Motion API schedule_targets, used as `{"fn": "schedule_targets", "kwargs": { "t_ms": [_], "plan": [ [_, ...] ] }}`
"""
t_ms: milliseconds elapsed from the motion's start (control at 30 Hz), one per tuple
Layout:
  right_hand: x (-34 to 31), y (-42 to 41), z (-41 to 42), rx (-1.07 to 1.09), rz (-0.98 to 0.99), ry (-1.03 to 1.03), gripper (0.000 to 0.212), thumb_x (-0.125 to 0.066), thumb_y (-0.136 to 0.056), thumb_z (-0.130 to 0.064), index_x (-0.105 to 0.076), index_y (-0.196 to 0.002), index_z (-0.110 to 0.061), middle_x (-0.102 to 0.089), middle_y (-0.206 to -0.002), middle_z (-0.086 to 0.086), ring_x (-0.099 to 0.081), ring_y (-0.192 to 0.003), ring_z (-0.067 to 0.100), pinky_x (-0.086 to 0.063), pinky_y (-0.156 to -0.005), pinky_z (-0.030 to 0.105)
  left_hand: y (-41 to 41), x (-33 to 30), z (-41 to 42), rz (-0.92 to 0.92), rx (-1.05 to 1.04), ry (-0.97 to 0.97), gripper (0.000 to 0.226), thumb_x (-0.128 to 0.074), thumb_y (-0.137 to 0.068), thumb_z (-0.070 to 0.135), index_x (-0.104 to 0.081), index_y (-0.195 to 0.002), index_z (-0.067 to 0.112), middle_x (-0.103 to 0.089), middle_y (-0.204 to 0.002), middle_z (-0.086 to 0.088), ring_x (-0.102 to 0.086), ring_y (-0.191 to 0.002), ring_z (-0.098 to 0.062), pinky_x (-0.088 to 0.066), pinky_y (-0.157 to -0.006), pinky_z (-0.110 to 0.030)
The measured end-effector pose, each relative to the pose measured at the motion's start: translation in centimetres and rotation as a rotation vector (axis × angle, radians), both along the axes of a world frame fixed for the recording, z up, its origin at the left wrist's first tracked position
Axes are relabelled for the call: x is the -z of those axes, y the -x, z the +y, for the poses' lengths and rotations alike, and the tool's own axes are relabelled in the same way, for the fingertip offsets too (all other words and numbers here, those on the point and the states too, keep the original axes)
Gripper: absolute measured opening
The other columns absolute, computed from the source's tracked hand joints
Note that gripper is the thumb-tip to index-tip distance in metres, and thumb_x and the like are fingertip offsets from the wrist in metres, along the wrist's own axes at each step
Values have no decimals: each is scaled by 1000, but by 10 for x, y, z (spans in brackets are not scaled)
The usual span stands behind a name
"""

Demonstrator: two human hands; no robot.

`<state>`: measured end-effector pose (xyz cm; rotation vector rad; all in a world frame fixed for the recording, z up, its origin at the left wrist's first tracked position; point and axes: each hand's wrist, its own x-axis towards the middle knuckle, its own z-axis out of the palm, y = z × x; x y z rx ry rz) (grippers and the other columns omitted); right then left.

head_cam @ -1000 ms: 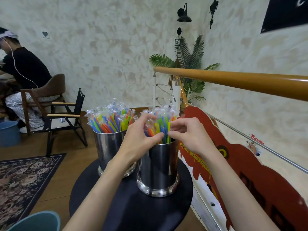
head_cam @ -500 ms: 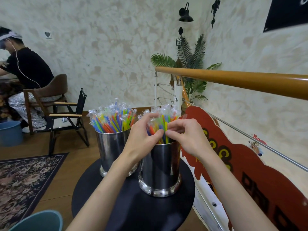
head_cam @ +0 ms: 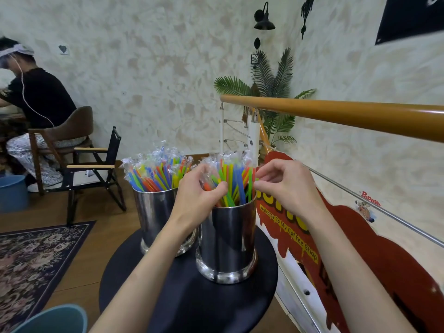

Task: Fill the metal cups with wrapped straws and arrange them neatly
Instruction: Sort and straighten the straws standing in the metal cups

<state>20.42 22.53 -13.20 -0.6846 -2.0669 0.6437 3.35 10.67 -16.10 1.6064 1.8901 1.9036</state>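
Metal cups (head_cam: 227, 241): two; hands (head_cam: 199, 195): two

A coffee shop: the red cut-out signboard (head_cam: 360, 241) with yellow lettering reads "Welcome To My Coffee Shop", and two polished steel cups (head_cam: 228, 243) of colourful wrapped straws (head_cam: 156, 174) stand on a round black table (head_cam: 192, 306).

Both hands' fingers (head_cam: 217, 188) apparently pinching wrapped straws (head_cam: 234, 179), near cup (head_cam: 228, 239)

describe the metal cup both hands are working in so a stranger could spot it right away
Find the round black table beside the red coffee shop sign. Two shiny metal cups of wrapped straws stand on it. It is the nearer cup, next to the sign, with both hands in its straws.
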Motion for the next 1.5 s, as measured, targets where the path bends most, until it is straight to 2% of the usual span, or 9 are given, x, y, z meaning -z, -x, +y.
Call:
{"fn": "schedule_targets", "kwargs": {
  "t_ms": [300,433,600,867,1033,1200,1267,1400,1500],
  "plan": [
    [11,10,3,51,-160,58,35,-79,-85,-24,-70,-119,-17,-69,-84,-11,-60,-75,-2,-40,-64,11,3,-5,-6,-51,81,71,17,-67,-83,-2,-59,-90,12,-50,-55,-1,-44,-45,-13,-41,-48,-23],
    [11,10,4,51,-169,68,33,-78,-87,-24,-72,-119,-18,-67,-84,-14,-59,-76,-2,-39,-64,9,3,-5,-8,-47,99,85,20,-69,-84,-1,-60,-93,15,-56,-57,2,-48,-45,-8,-45,-49,-23],
    [12,11,2,47,-175,52,27,-76,-90,-27,-73,-115,-19,-67,-85,-15,-58,-77,-3,-37,-63,8,1,-8,-11,-47,120,82,26,-69,-84,-3,-61,-100,16,-69,-94,-9,-56,-53,-3,-53,-56,-23],
    [12,13,2,54,-174,42,27,-77,-89,-30,-74,-114,-18,-69,-88,-11,-60,-80,-1,-40,-64,11,8,-14,-18,21,253,177,37,-80,-82,1,-63,-109,20,-73,-98,6,-68,-72,-5,-54,-68,-17],
    [12,14,-2,61,-187,26,31,-77,-87,-32,-74,-115,-20,-69,-92,-9,-57,-77,-2,-37,-61,10,2,-13,-16,17,298,185,49,-91,-73,30,-64,-113,25,-75,-106,9,-74,-94,-10,-55,-81,-19],
    [13,18,-9,50,-216,21,33,-78,-85,-41,-72,-113,-25,-70,-94,-11,-60,-85,1,-41,-67,13,-9,-6,-3,96,51,124,50,-89,-71,47,-65,-103,18,-70,-87,1,-65,-73,-14,-54,-69,-31],
    [15,21,-11,46,-208,24,29,-76,-86,-41,-72,-110,-25,-71,-94,-11,-64,-93,6,-47,-75,21,-6,-5,-1,99,51,89,38,-85,-79,42,-64,-96,16,-65,-74,-6,-57,-62,-11,-51,-61,-33],
    [19,27,-15,27,-187,38,12,-73,-89,-32,-75,-98,-25,-72,-89,-13,-66,-93,5,-52,-83,28,3,-2,0,69,70,29,17,-79,-88,25,-69,-95,14,-66,-82,-23,-57,-66,-38,-54,-66,-50],
    [21,30,-19,5,-168,34,7,-70,-91,-29,-75,-93,-25,-72,-88,-11,-65,-92,5,-52,-83,29,4,-3,0,31,35,-2,9,-78,-87,17,-70,-91,16,-65,-84,-25,-49,-59,-24,-48,-59,-43]
  ]
}}
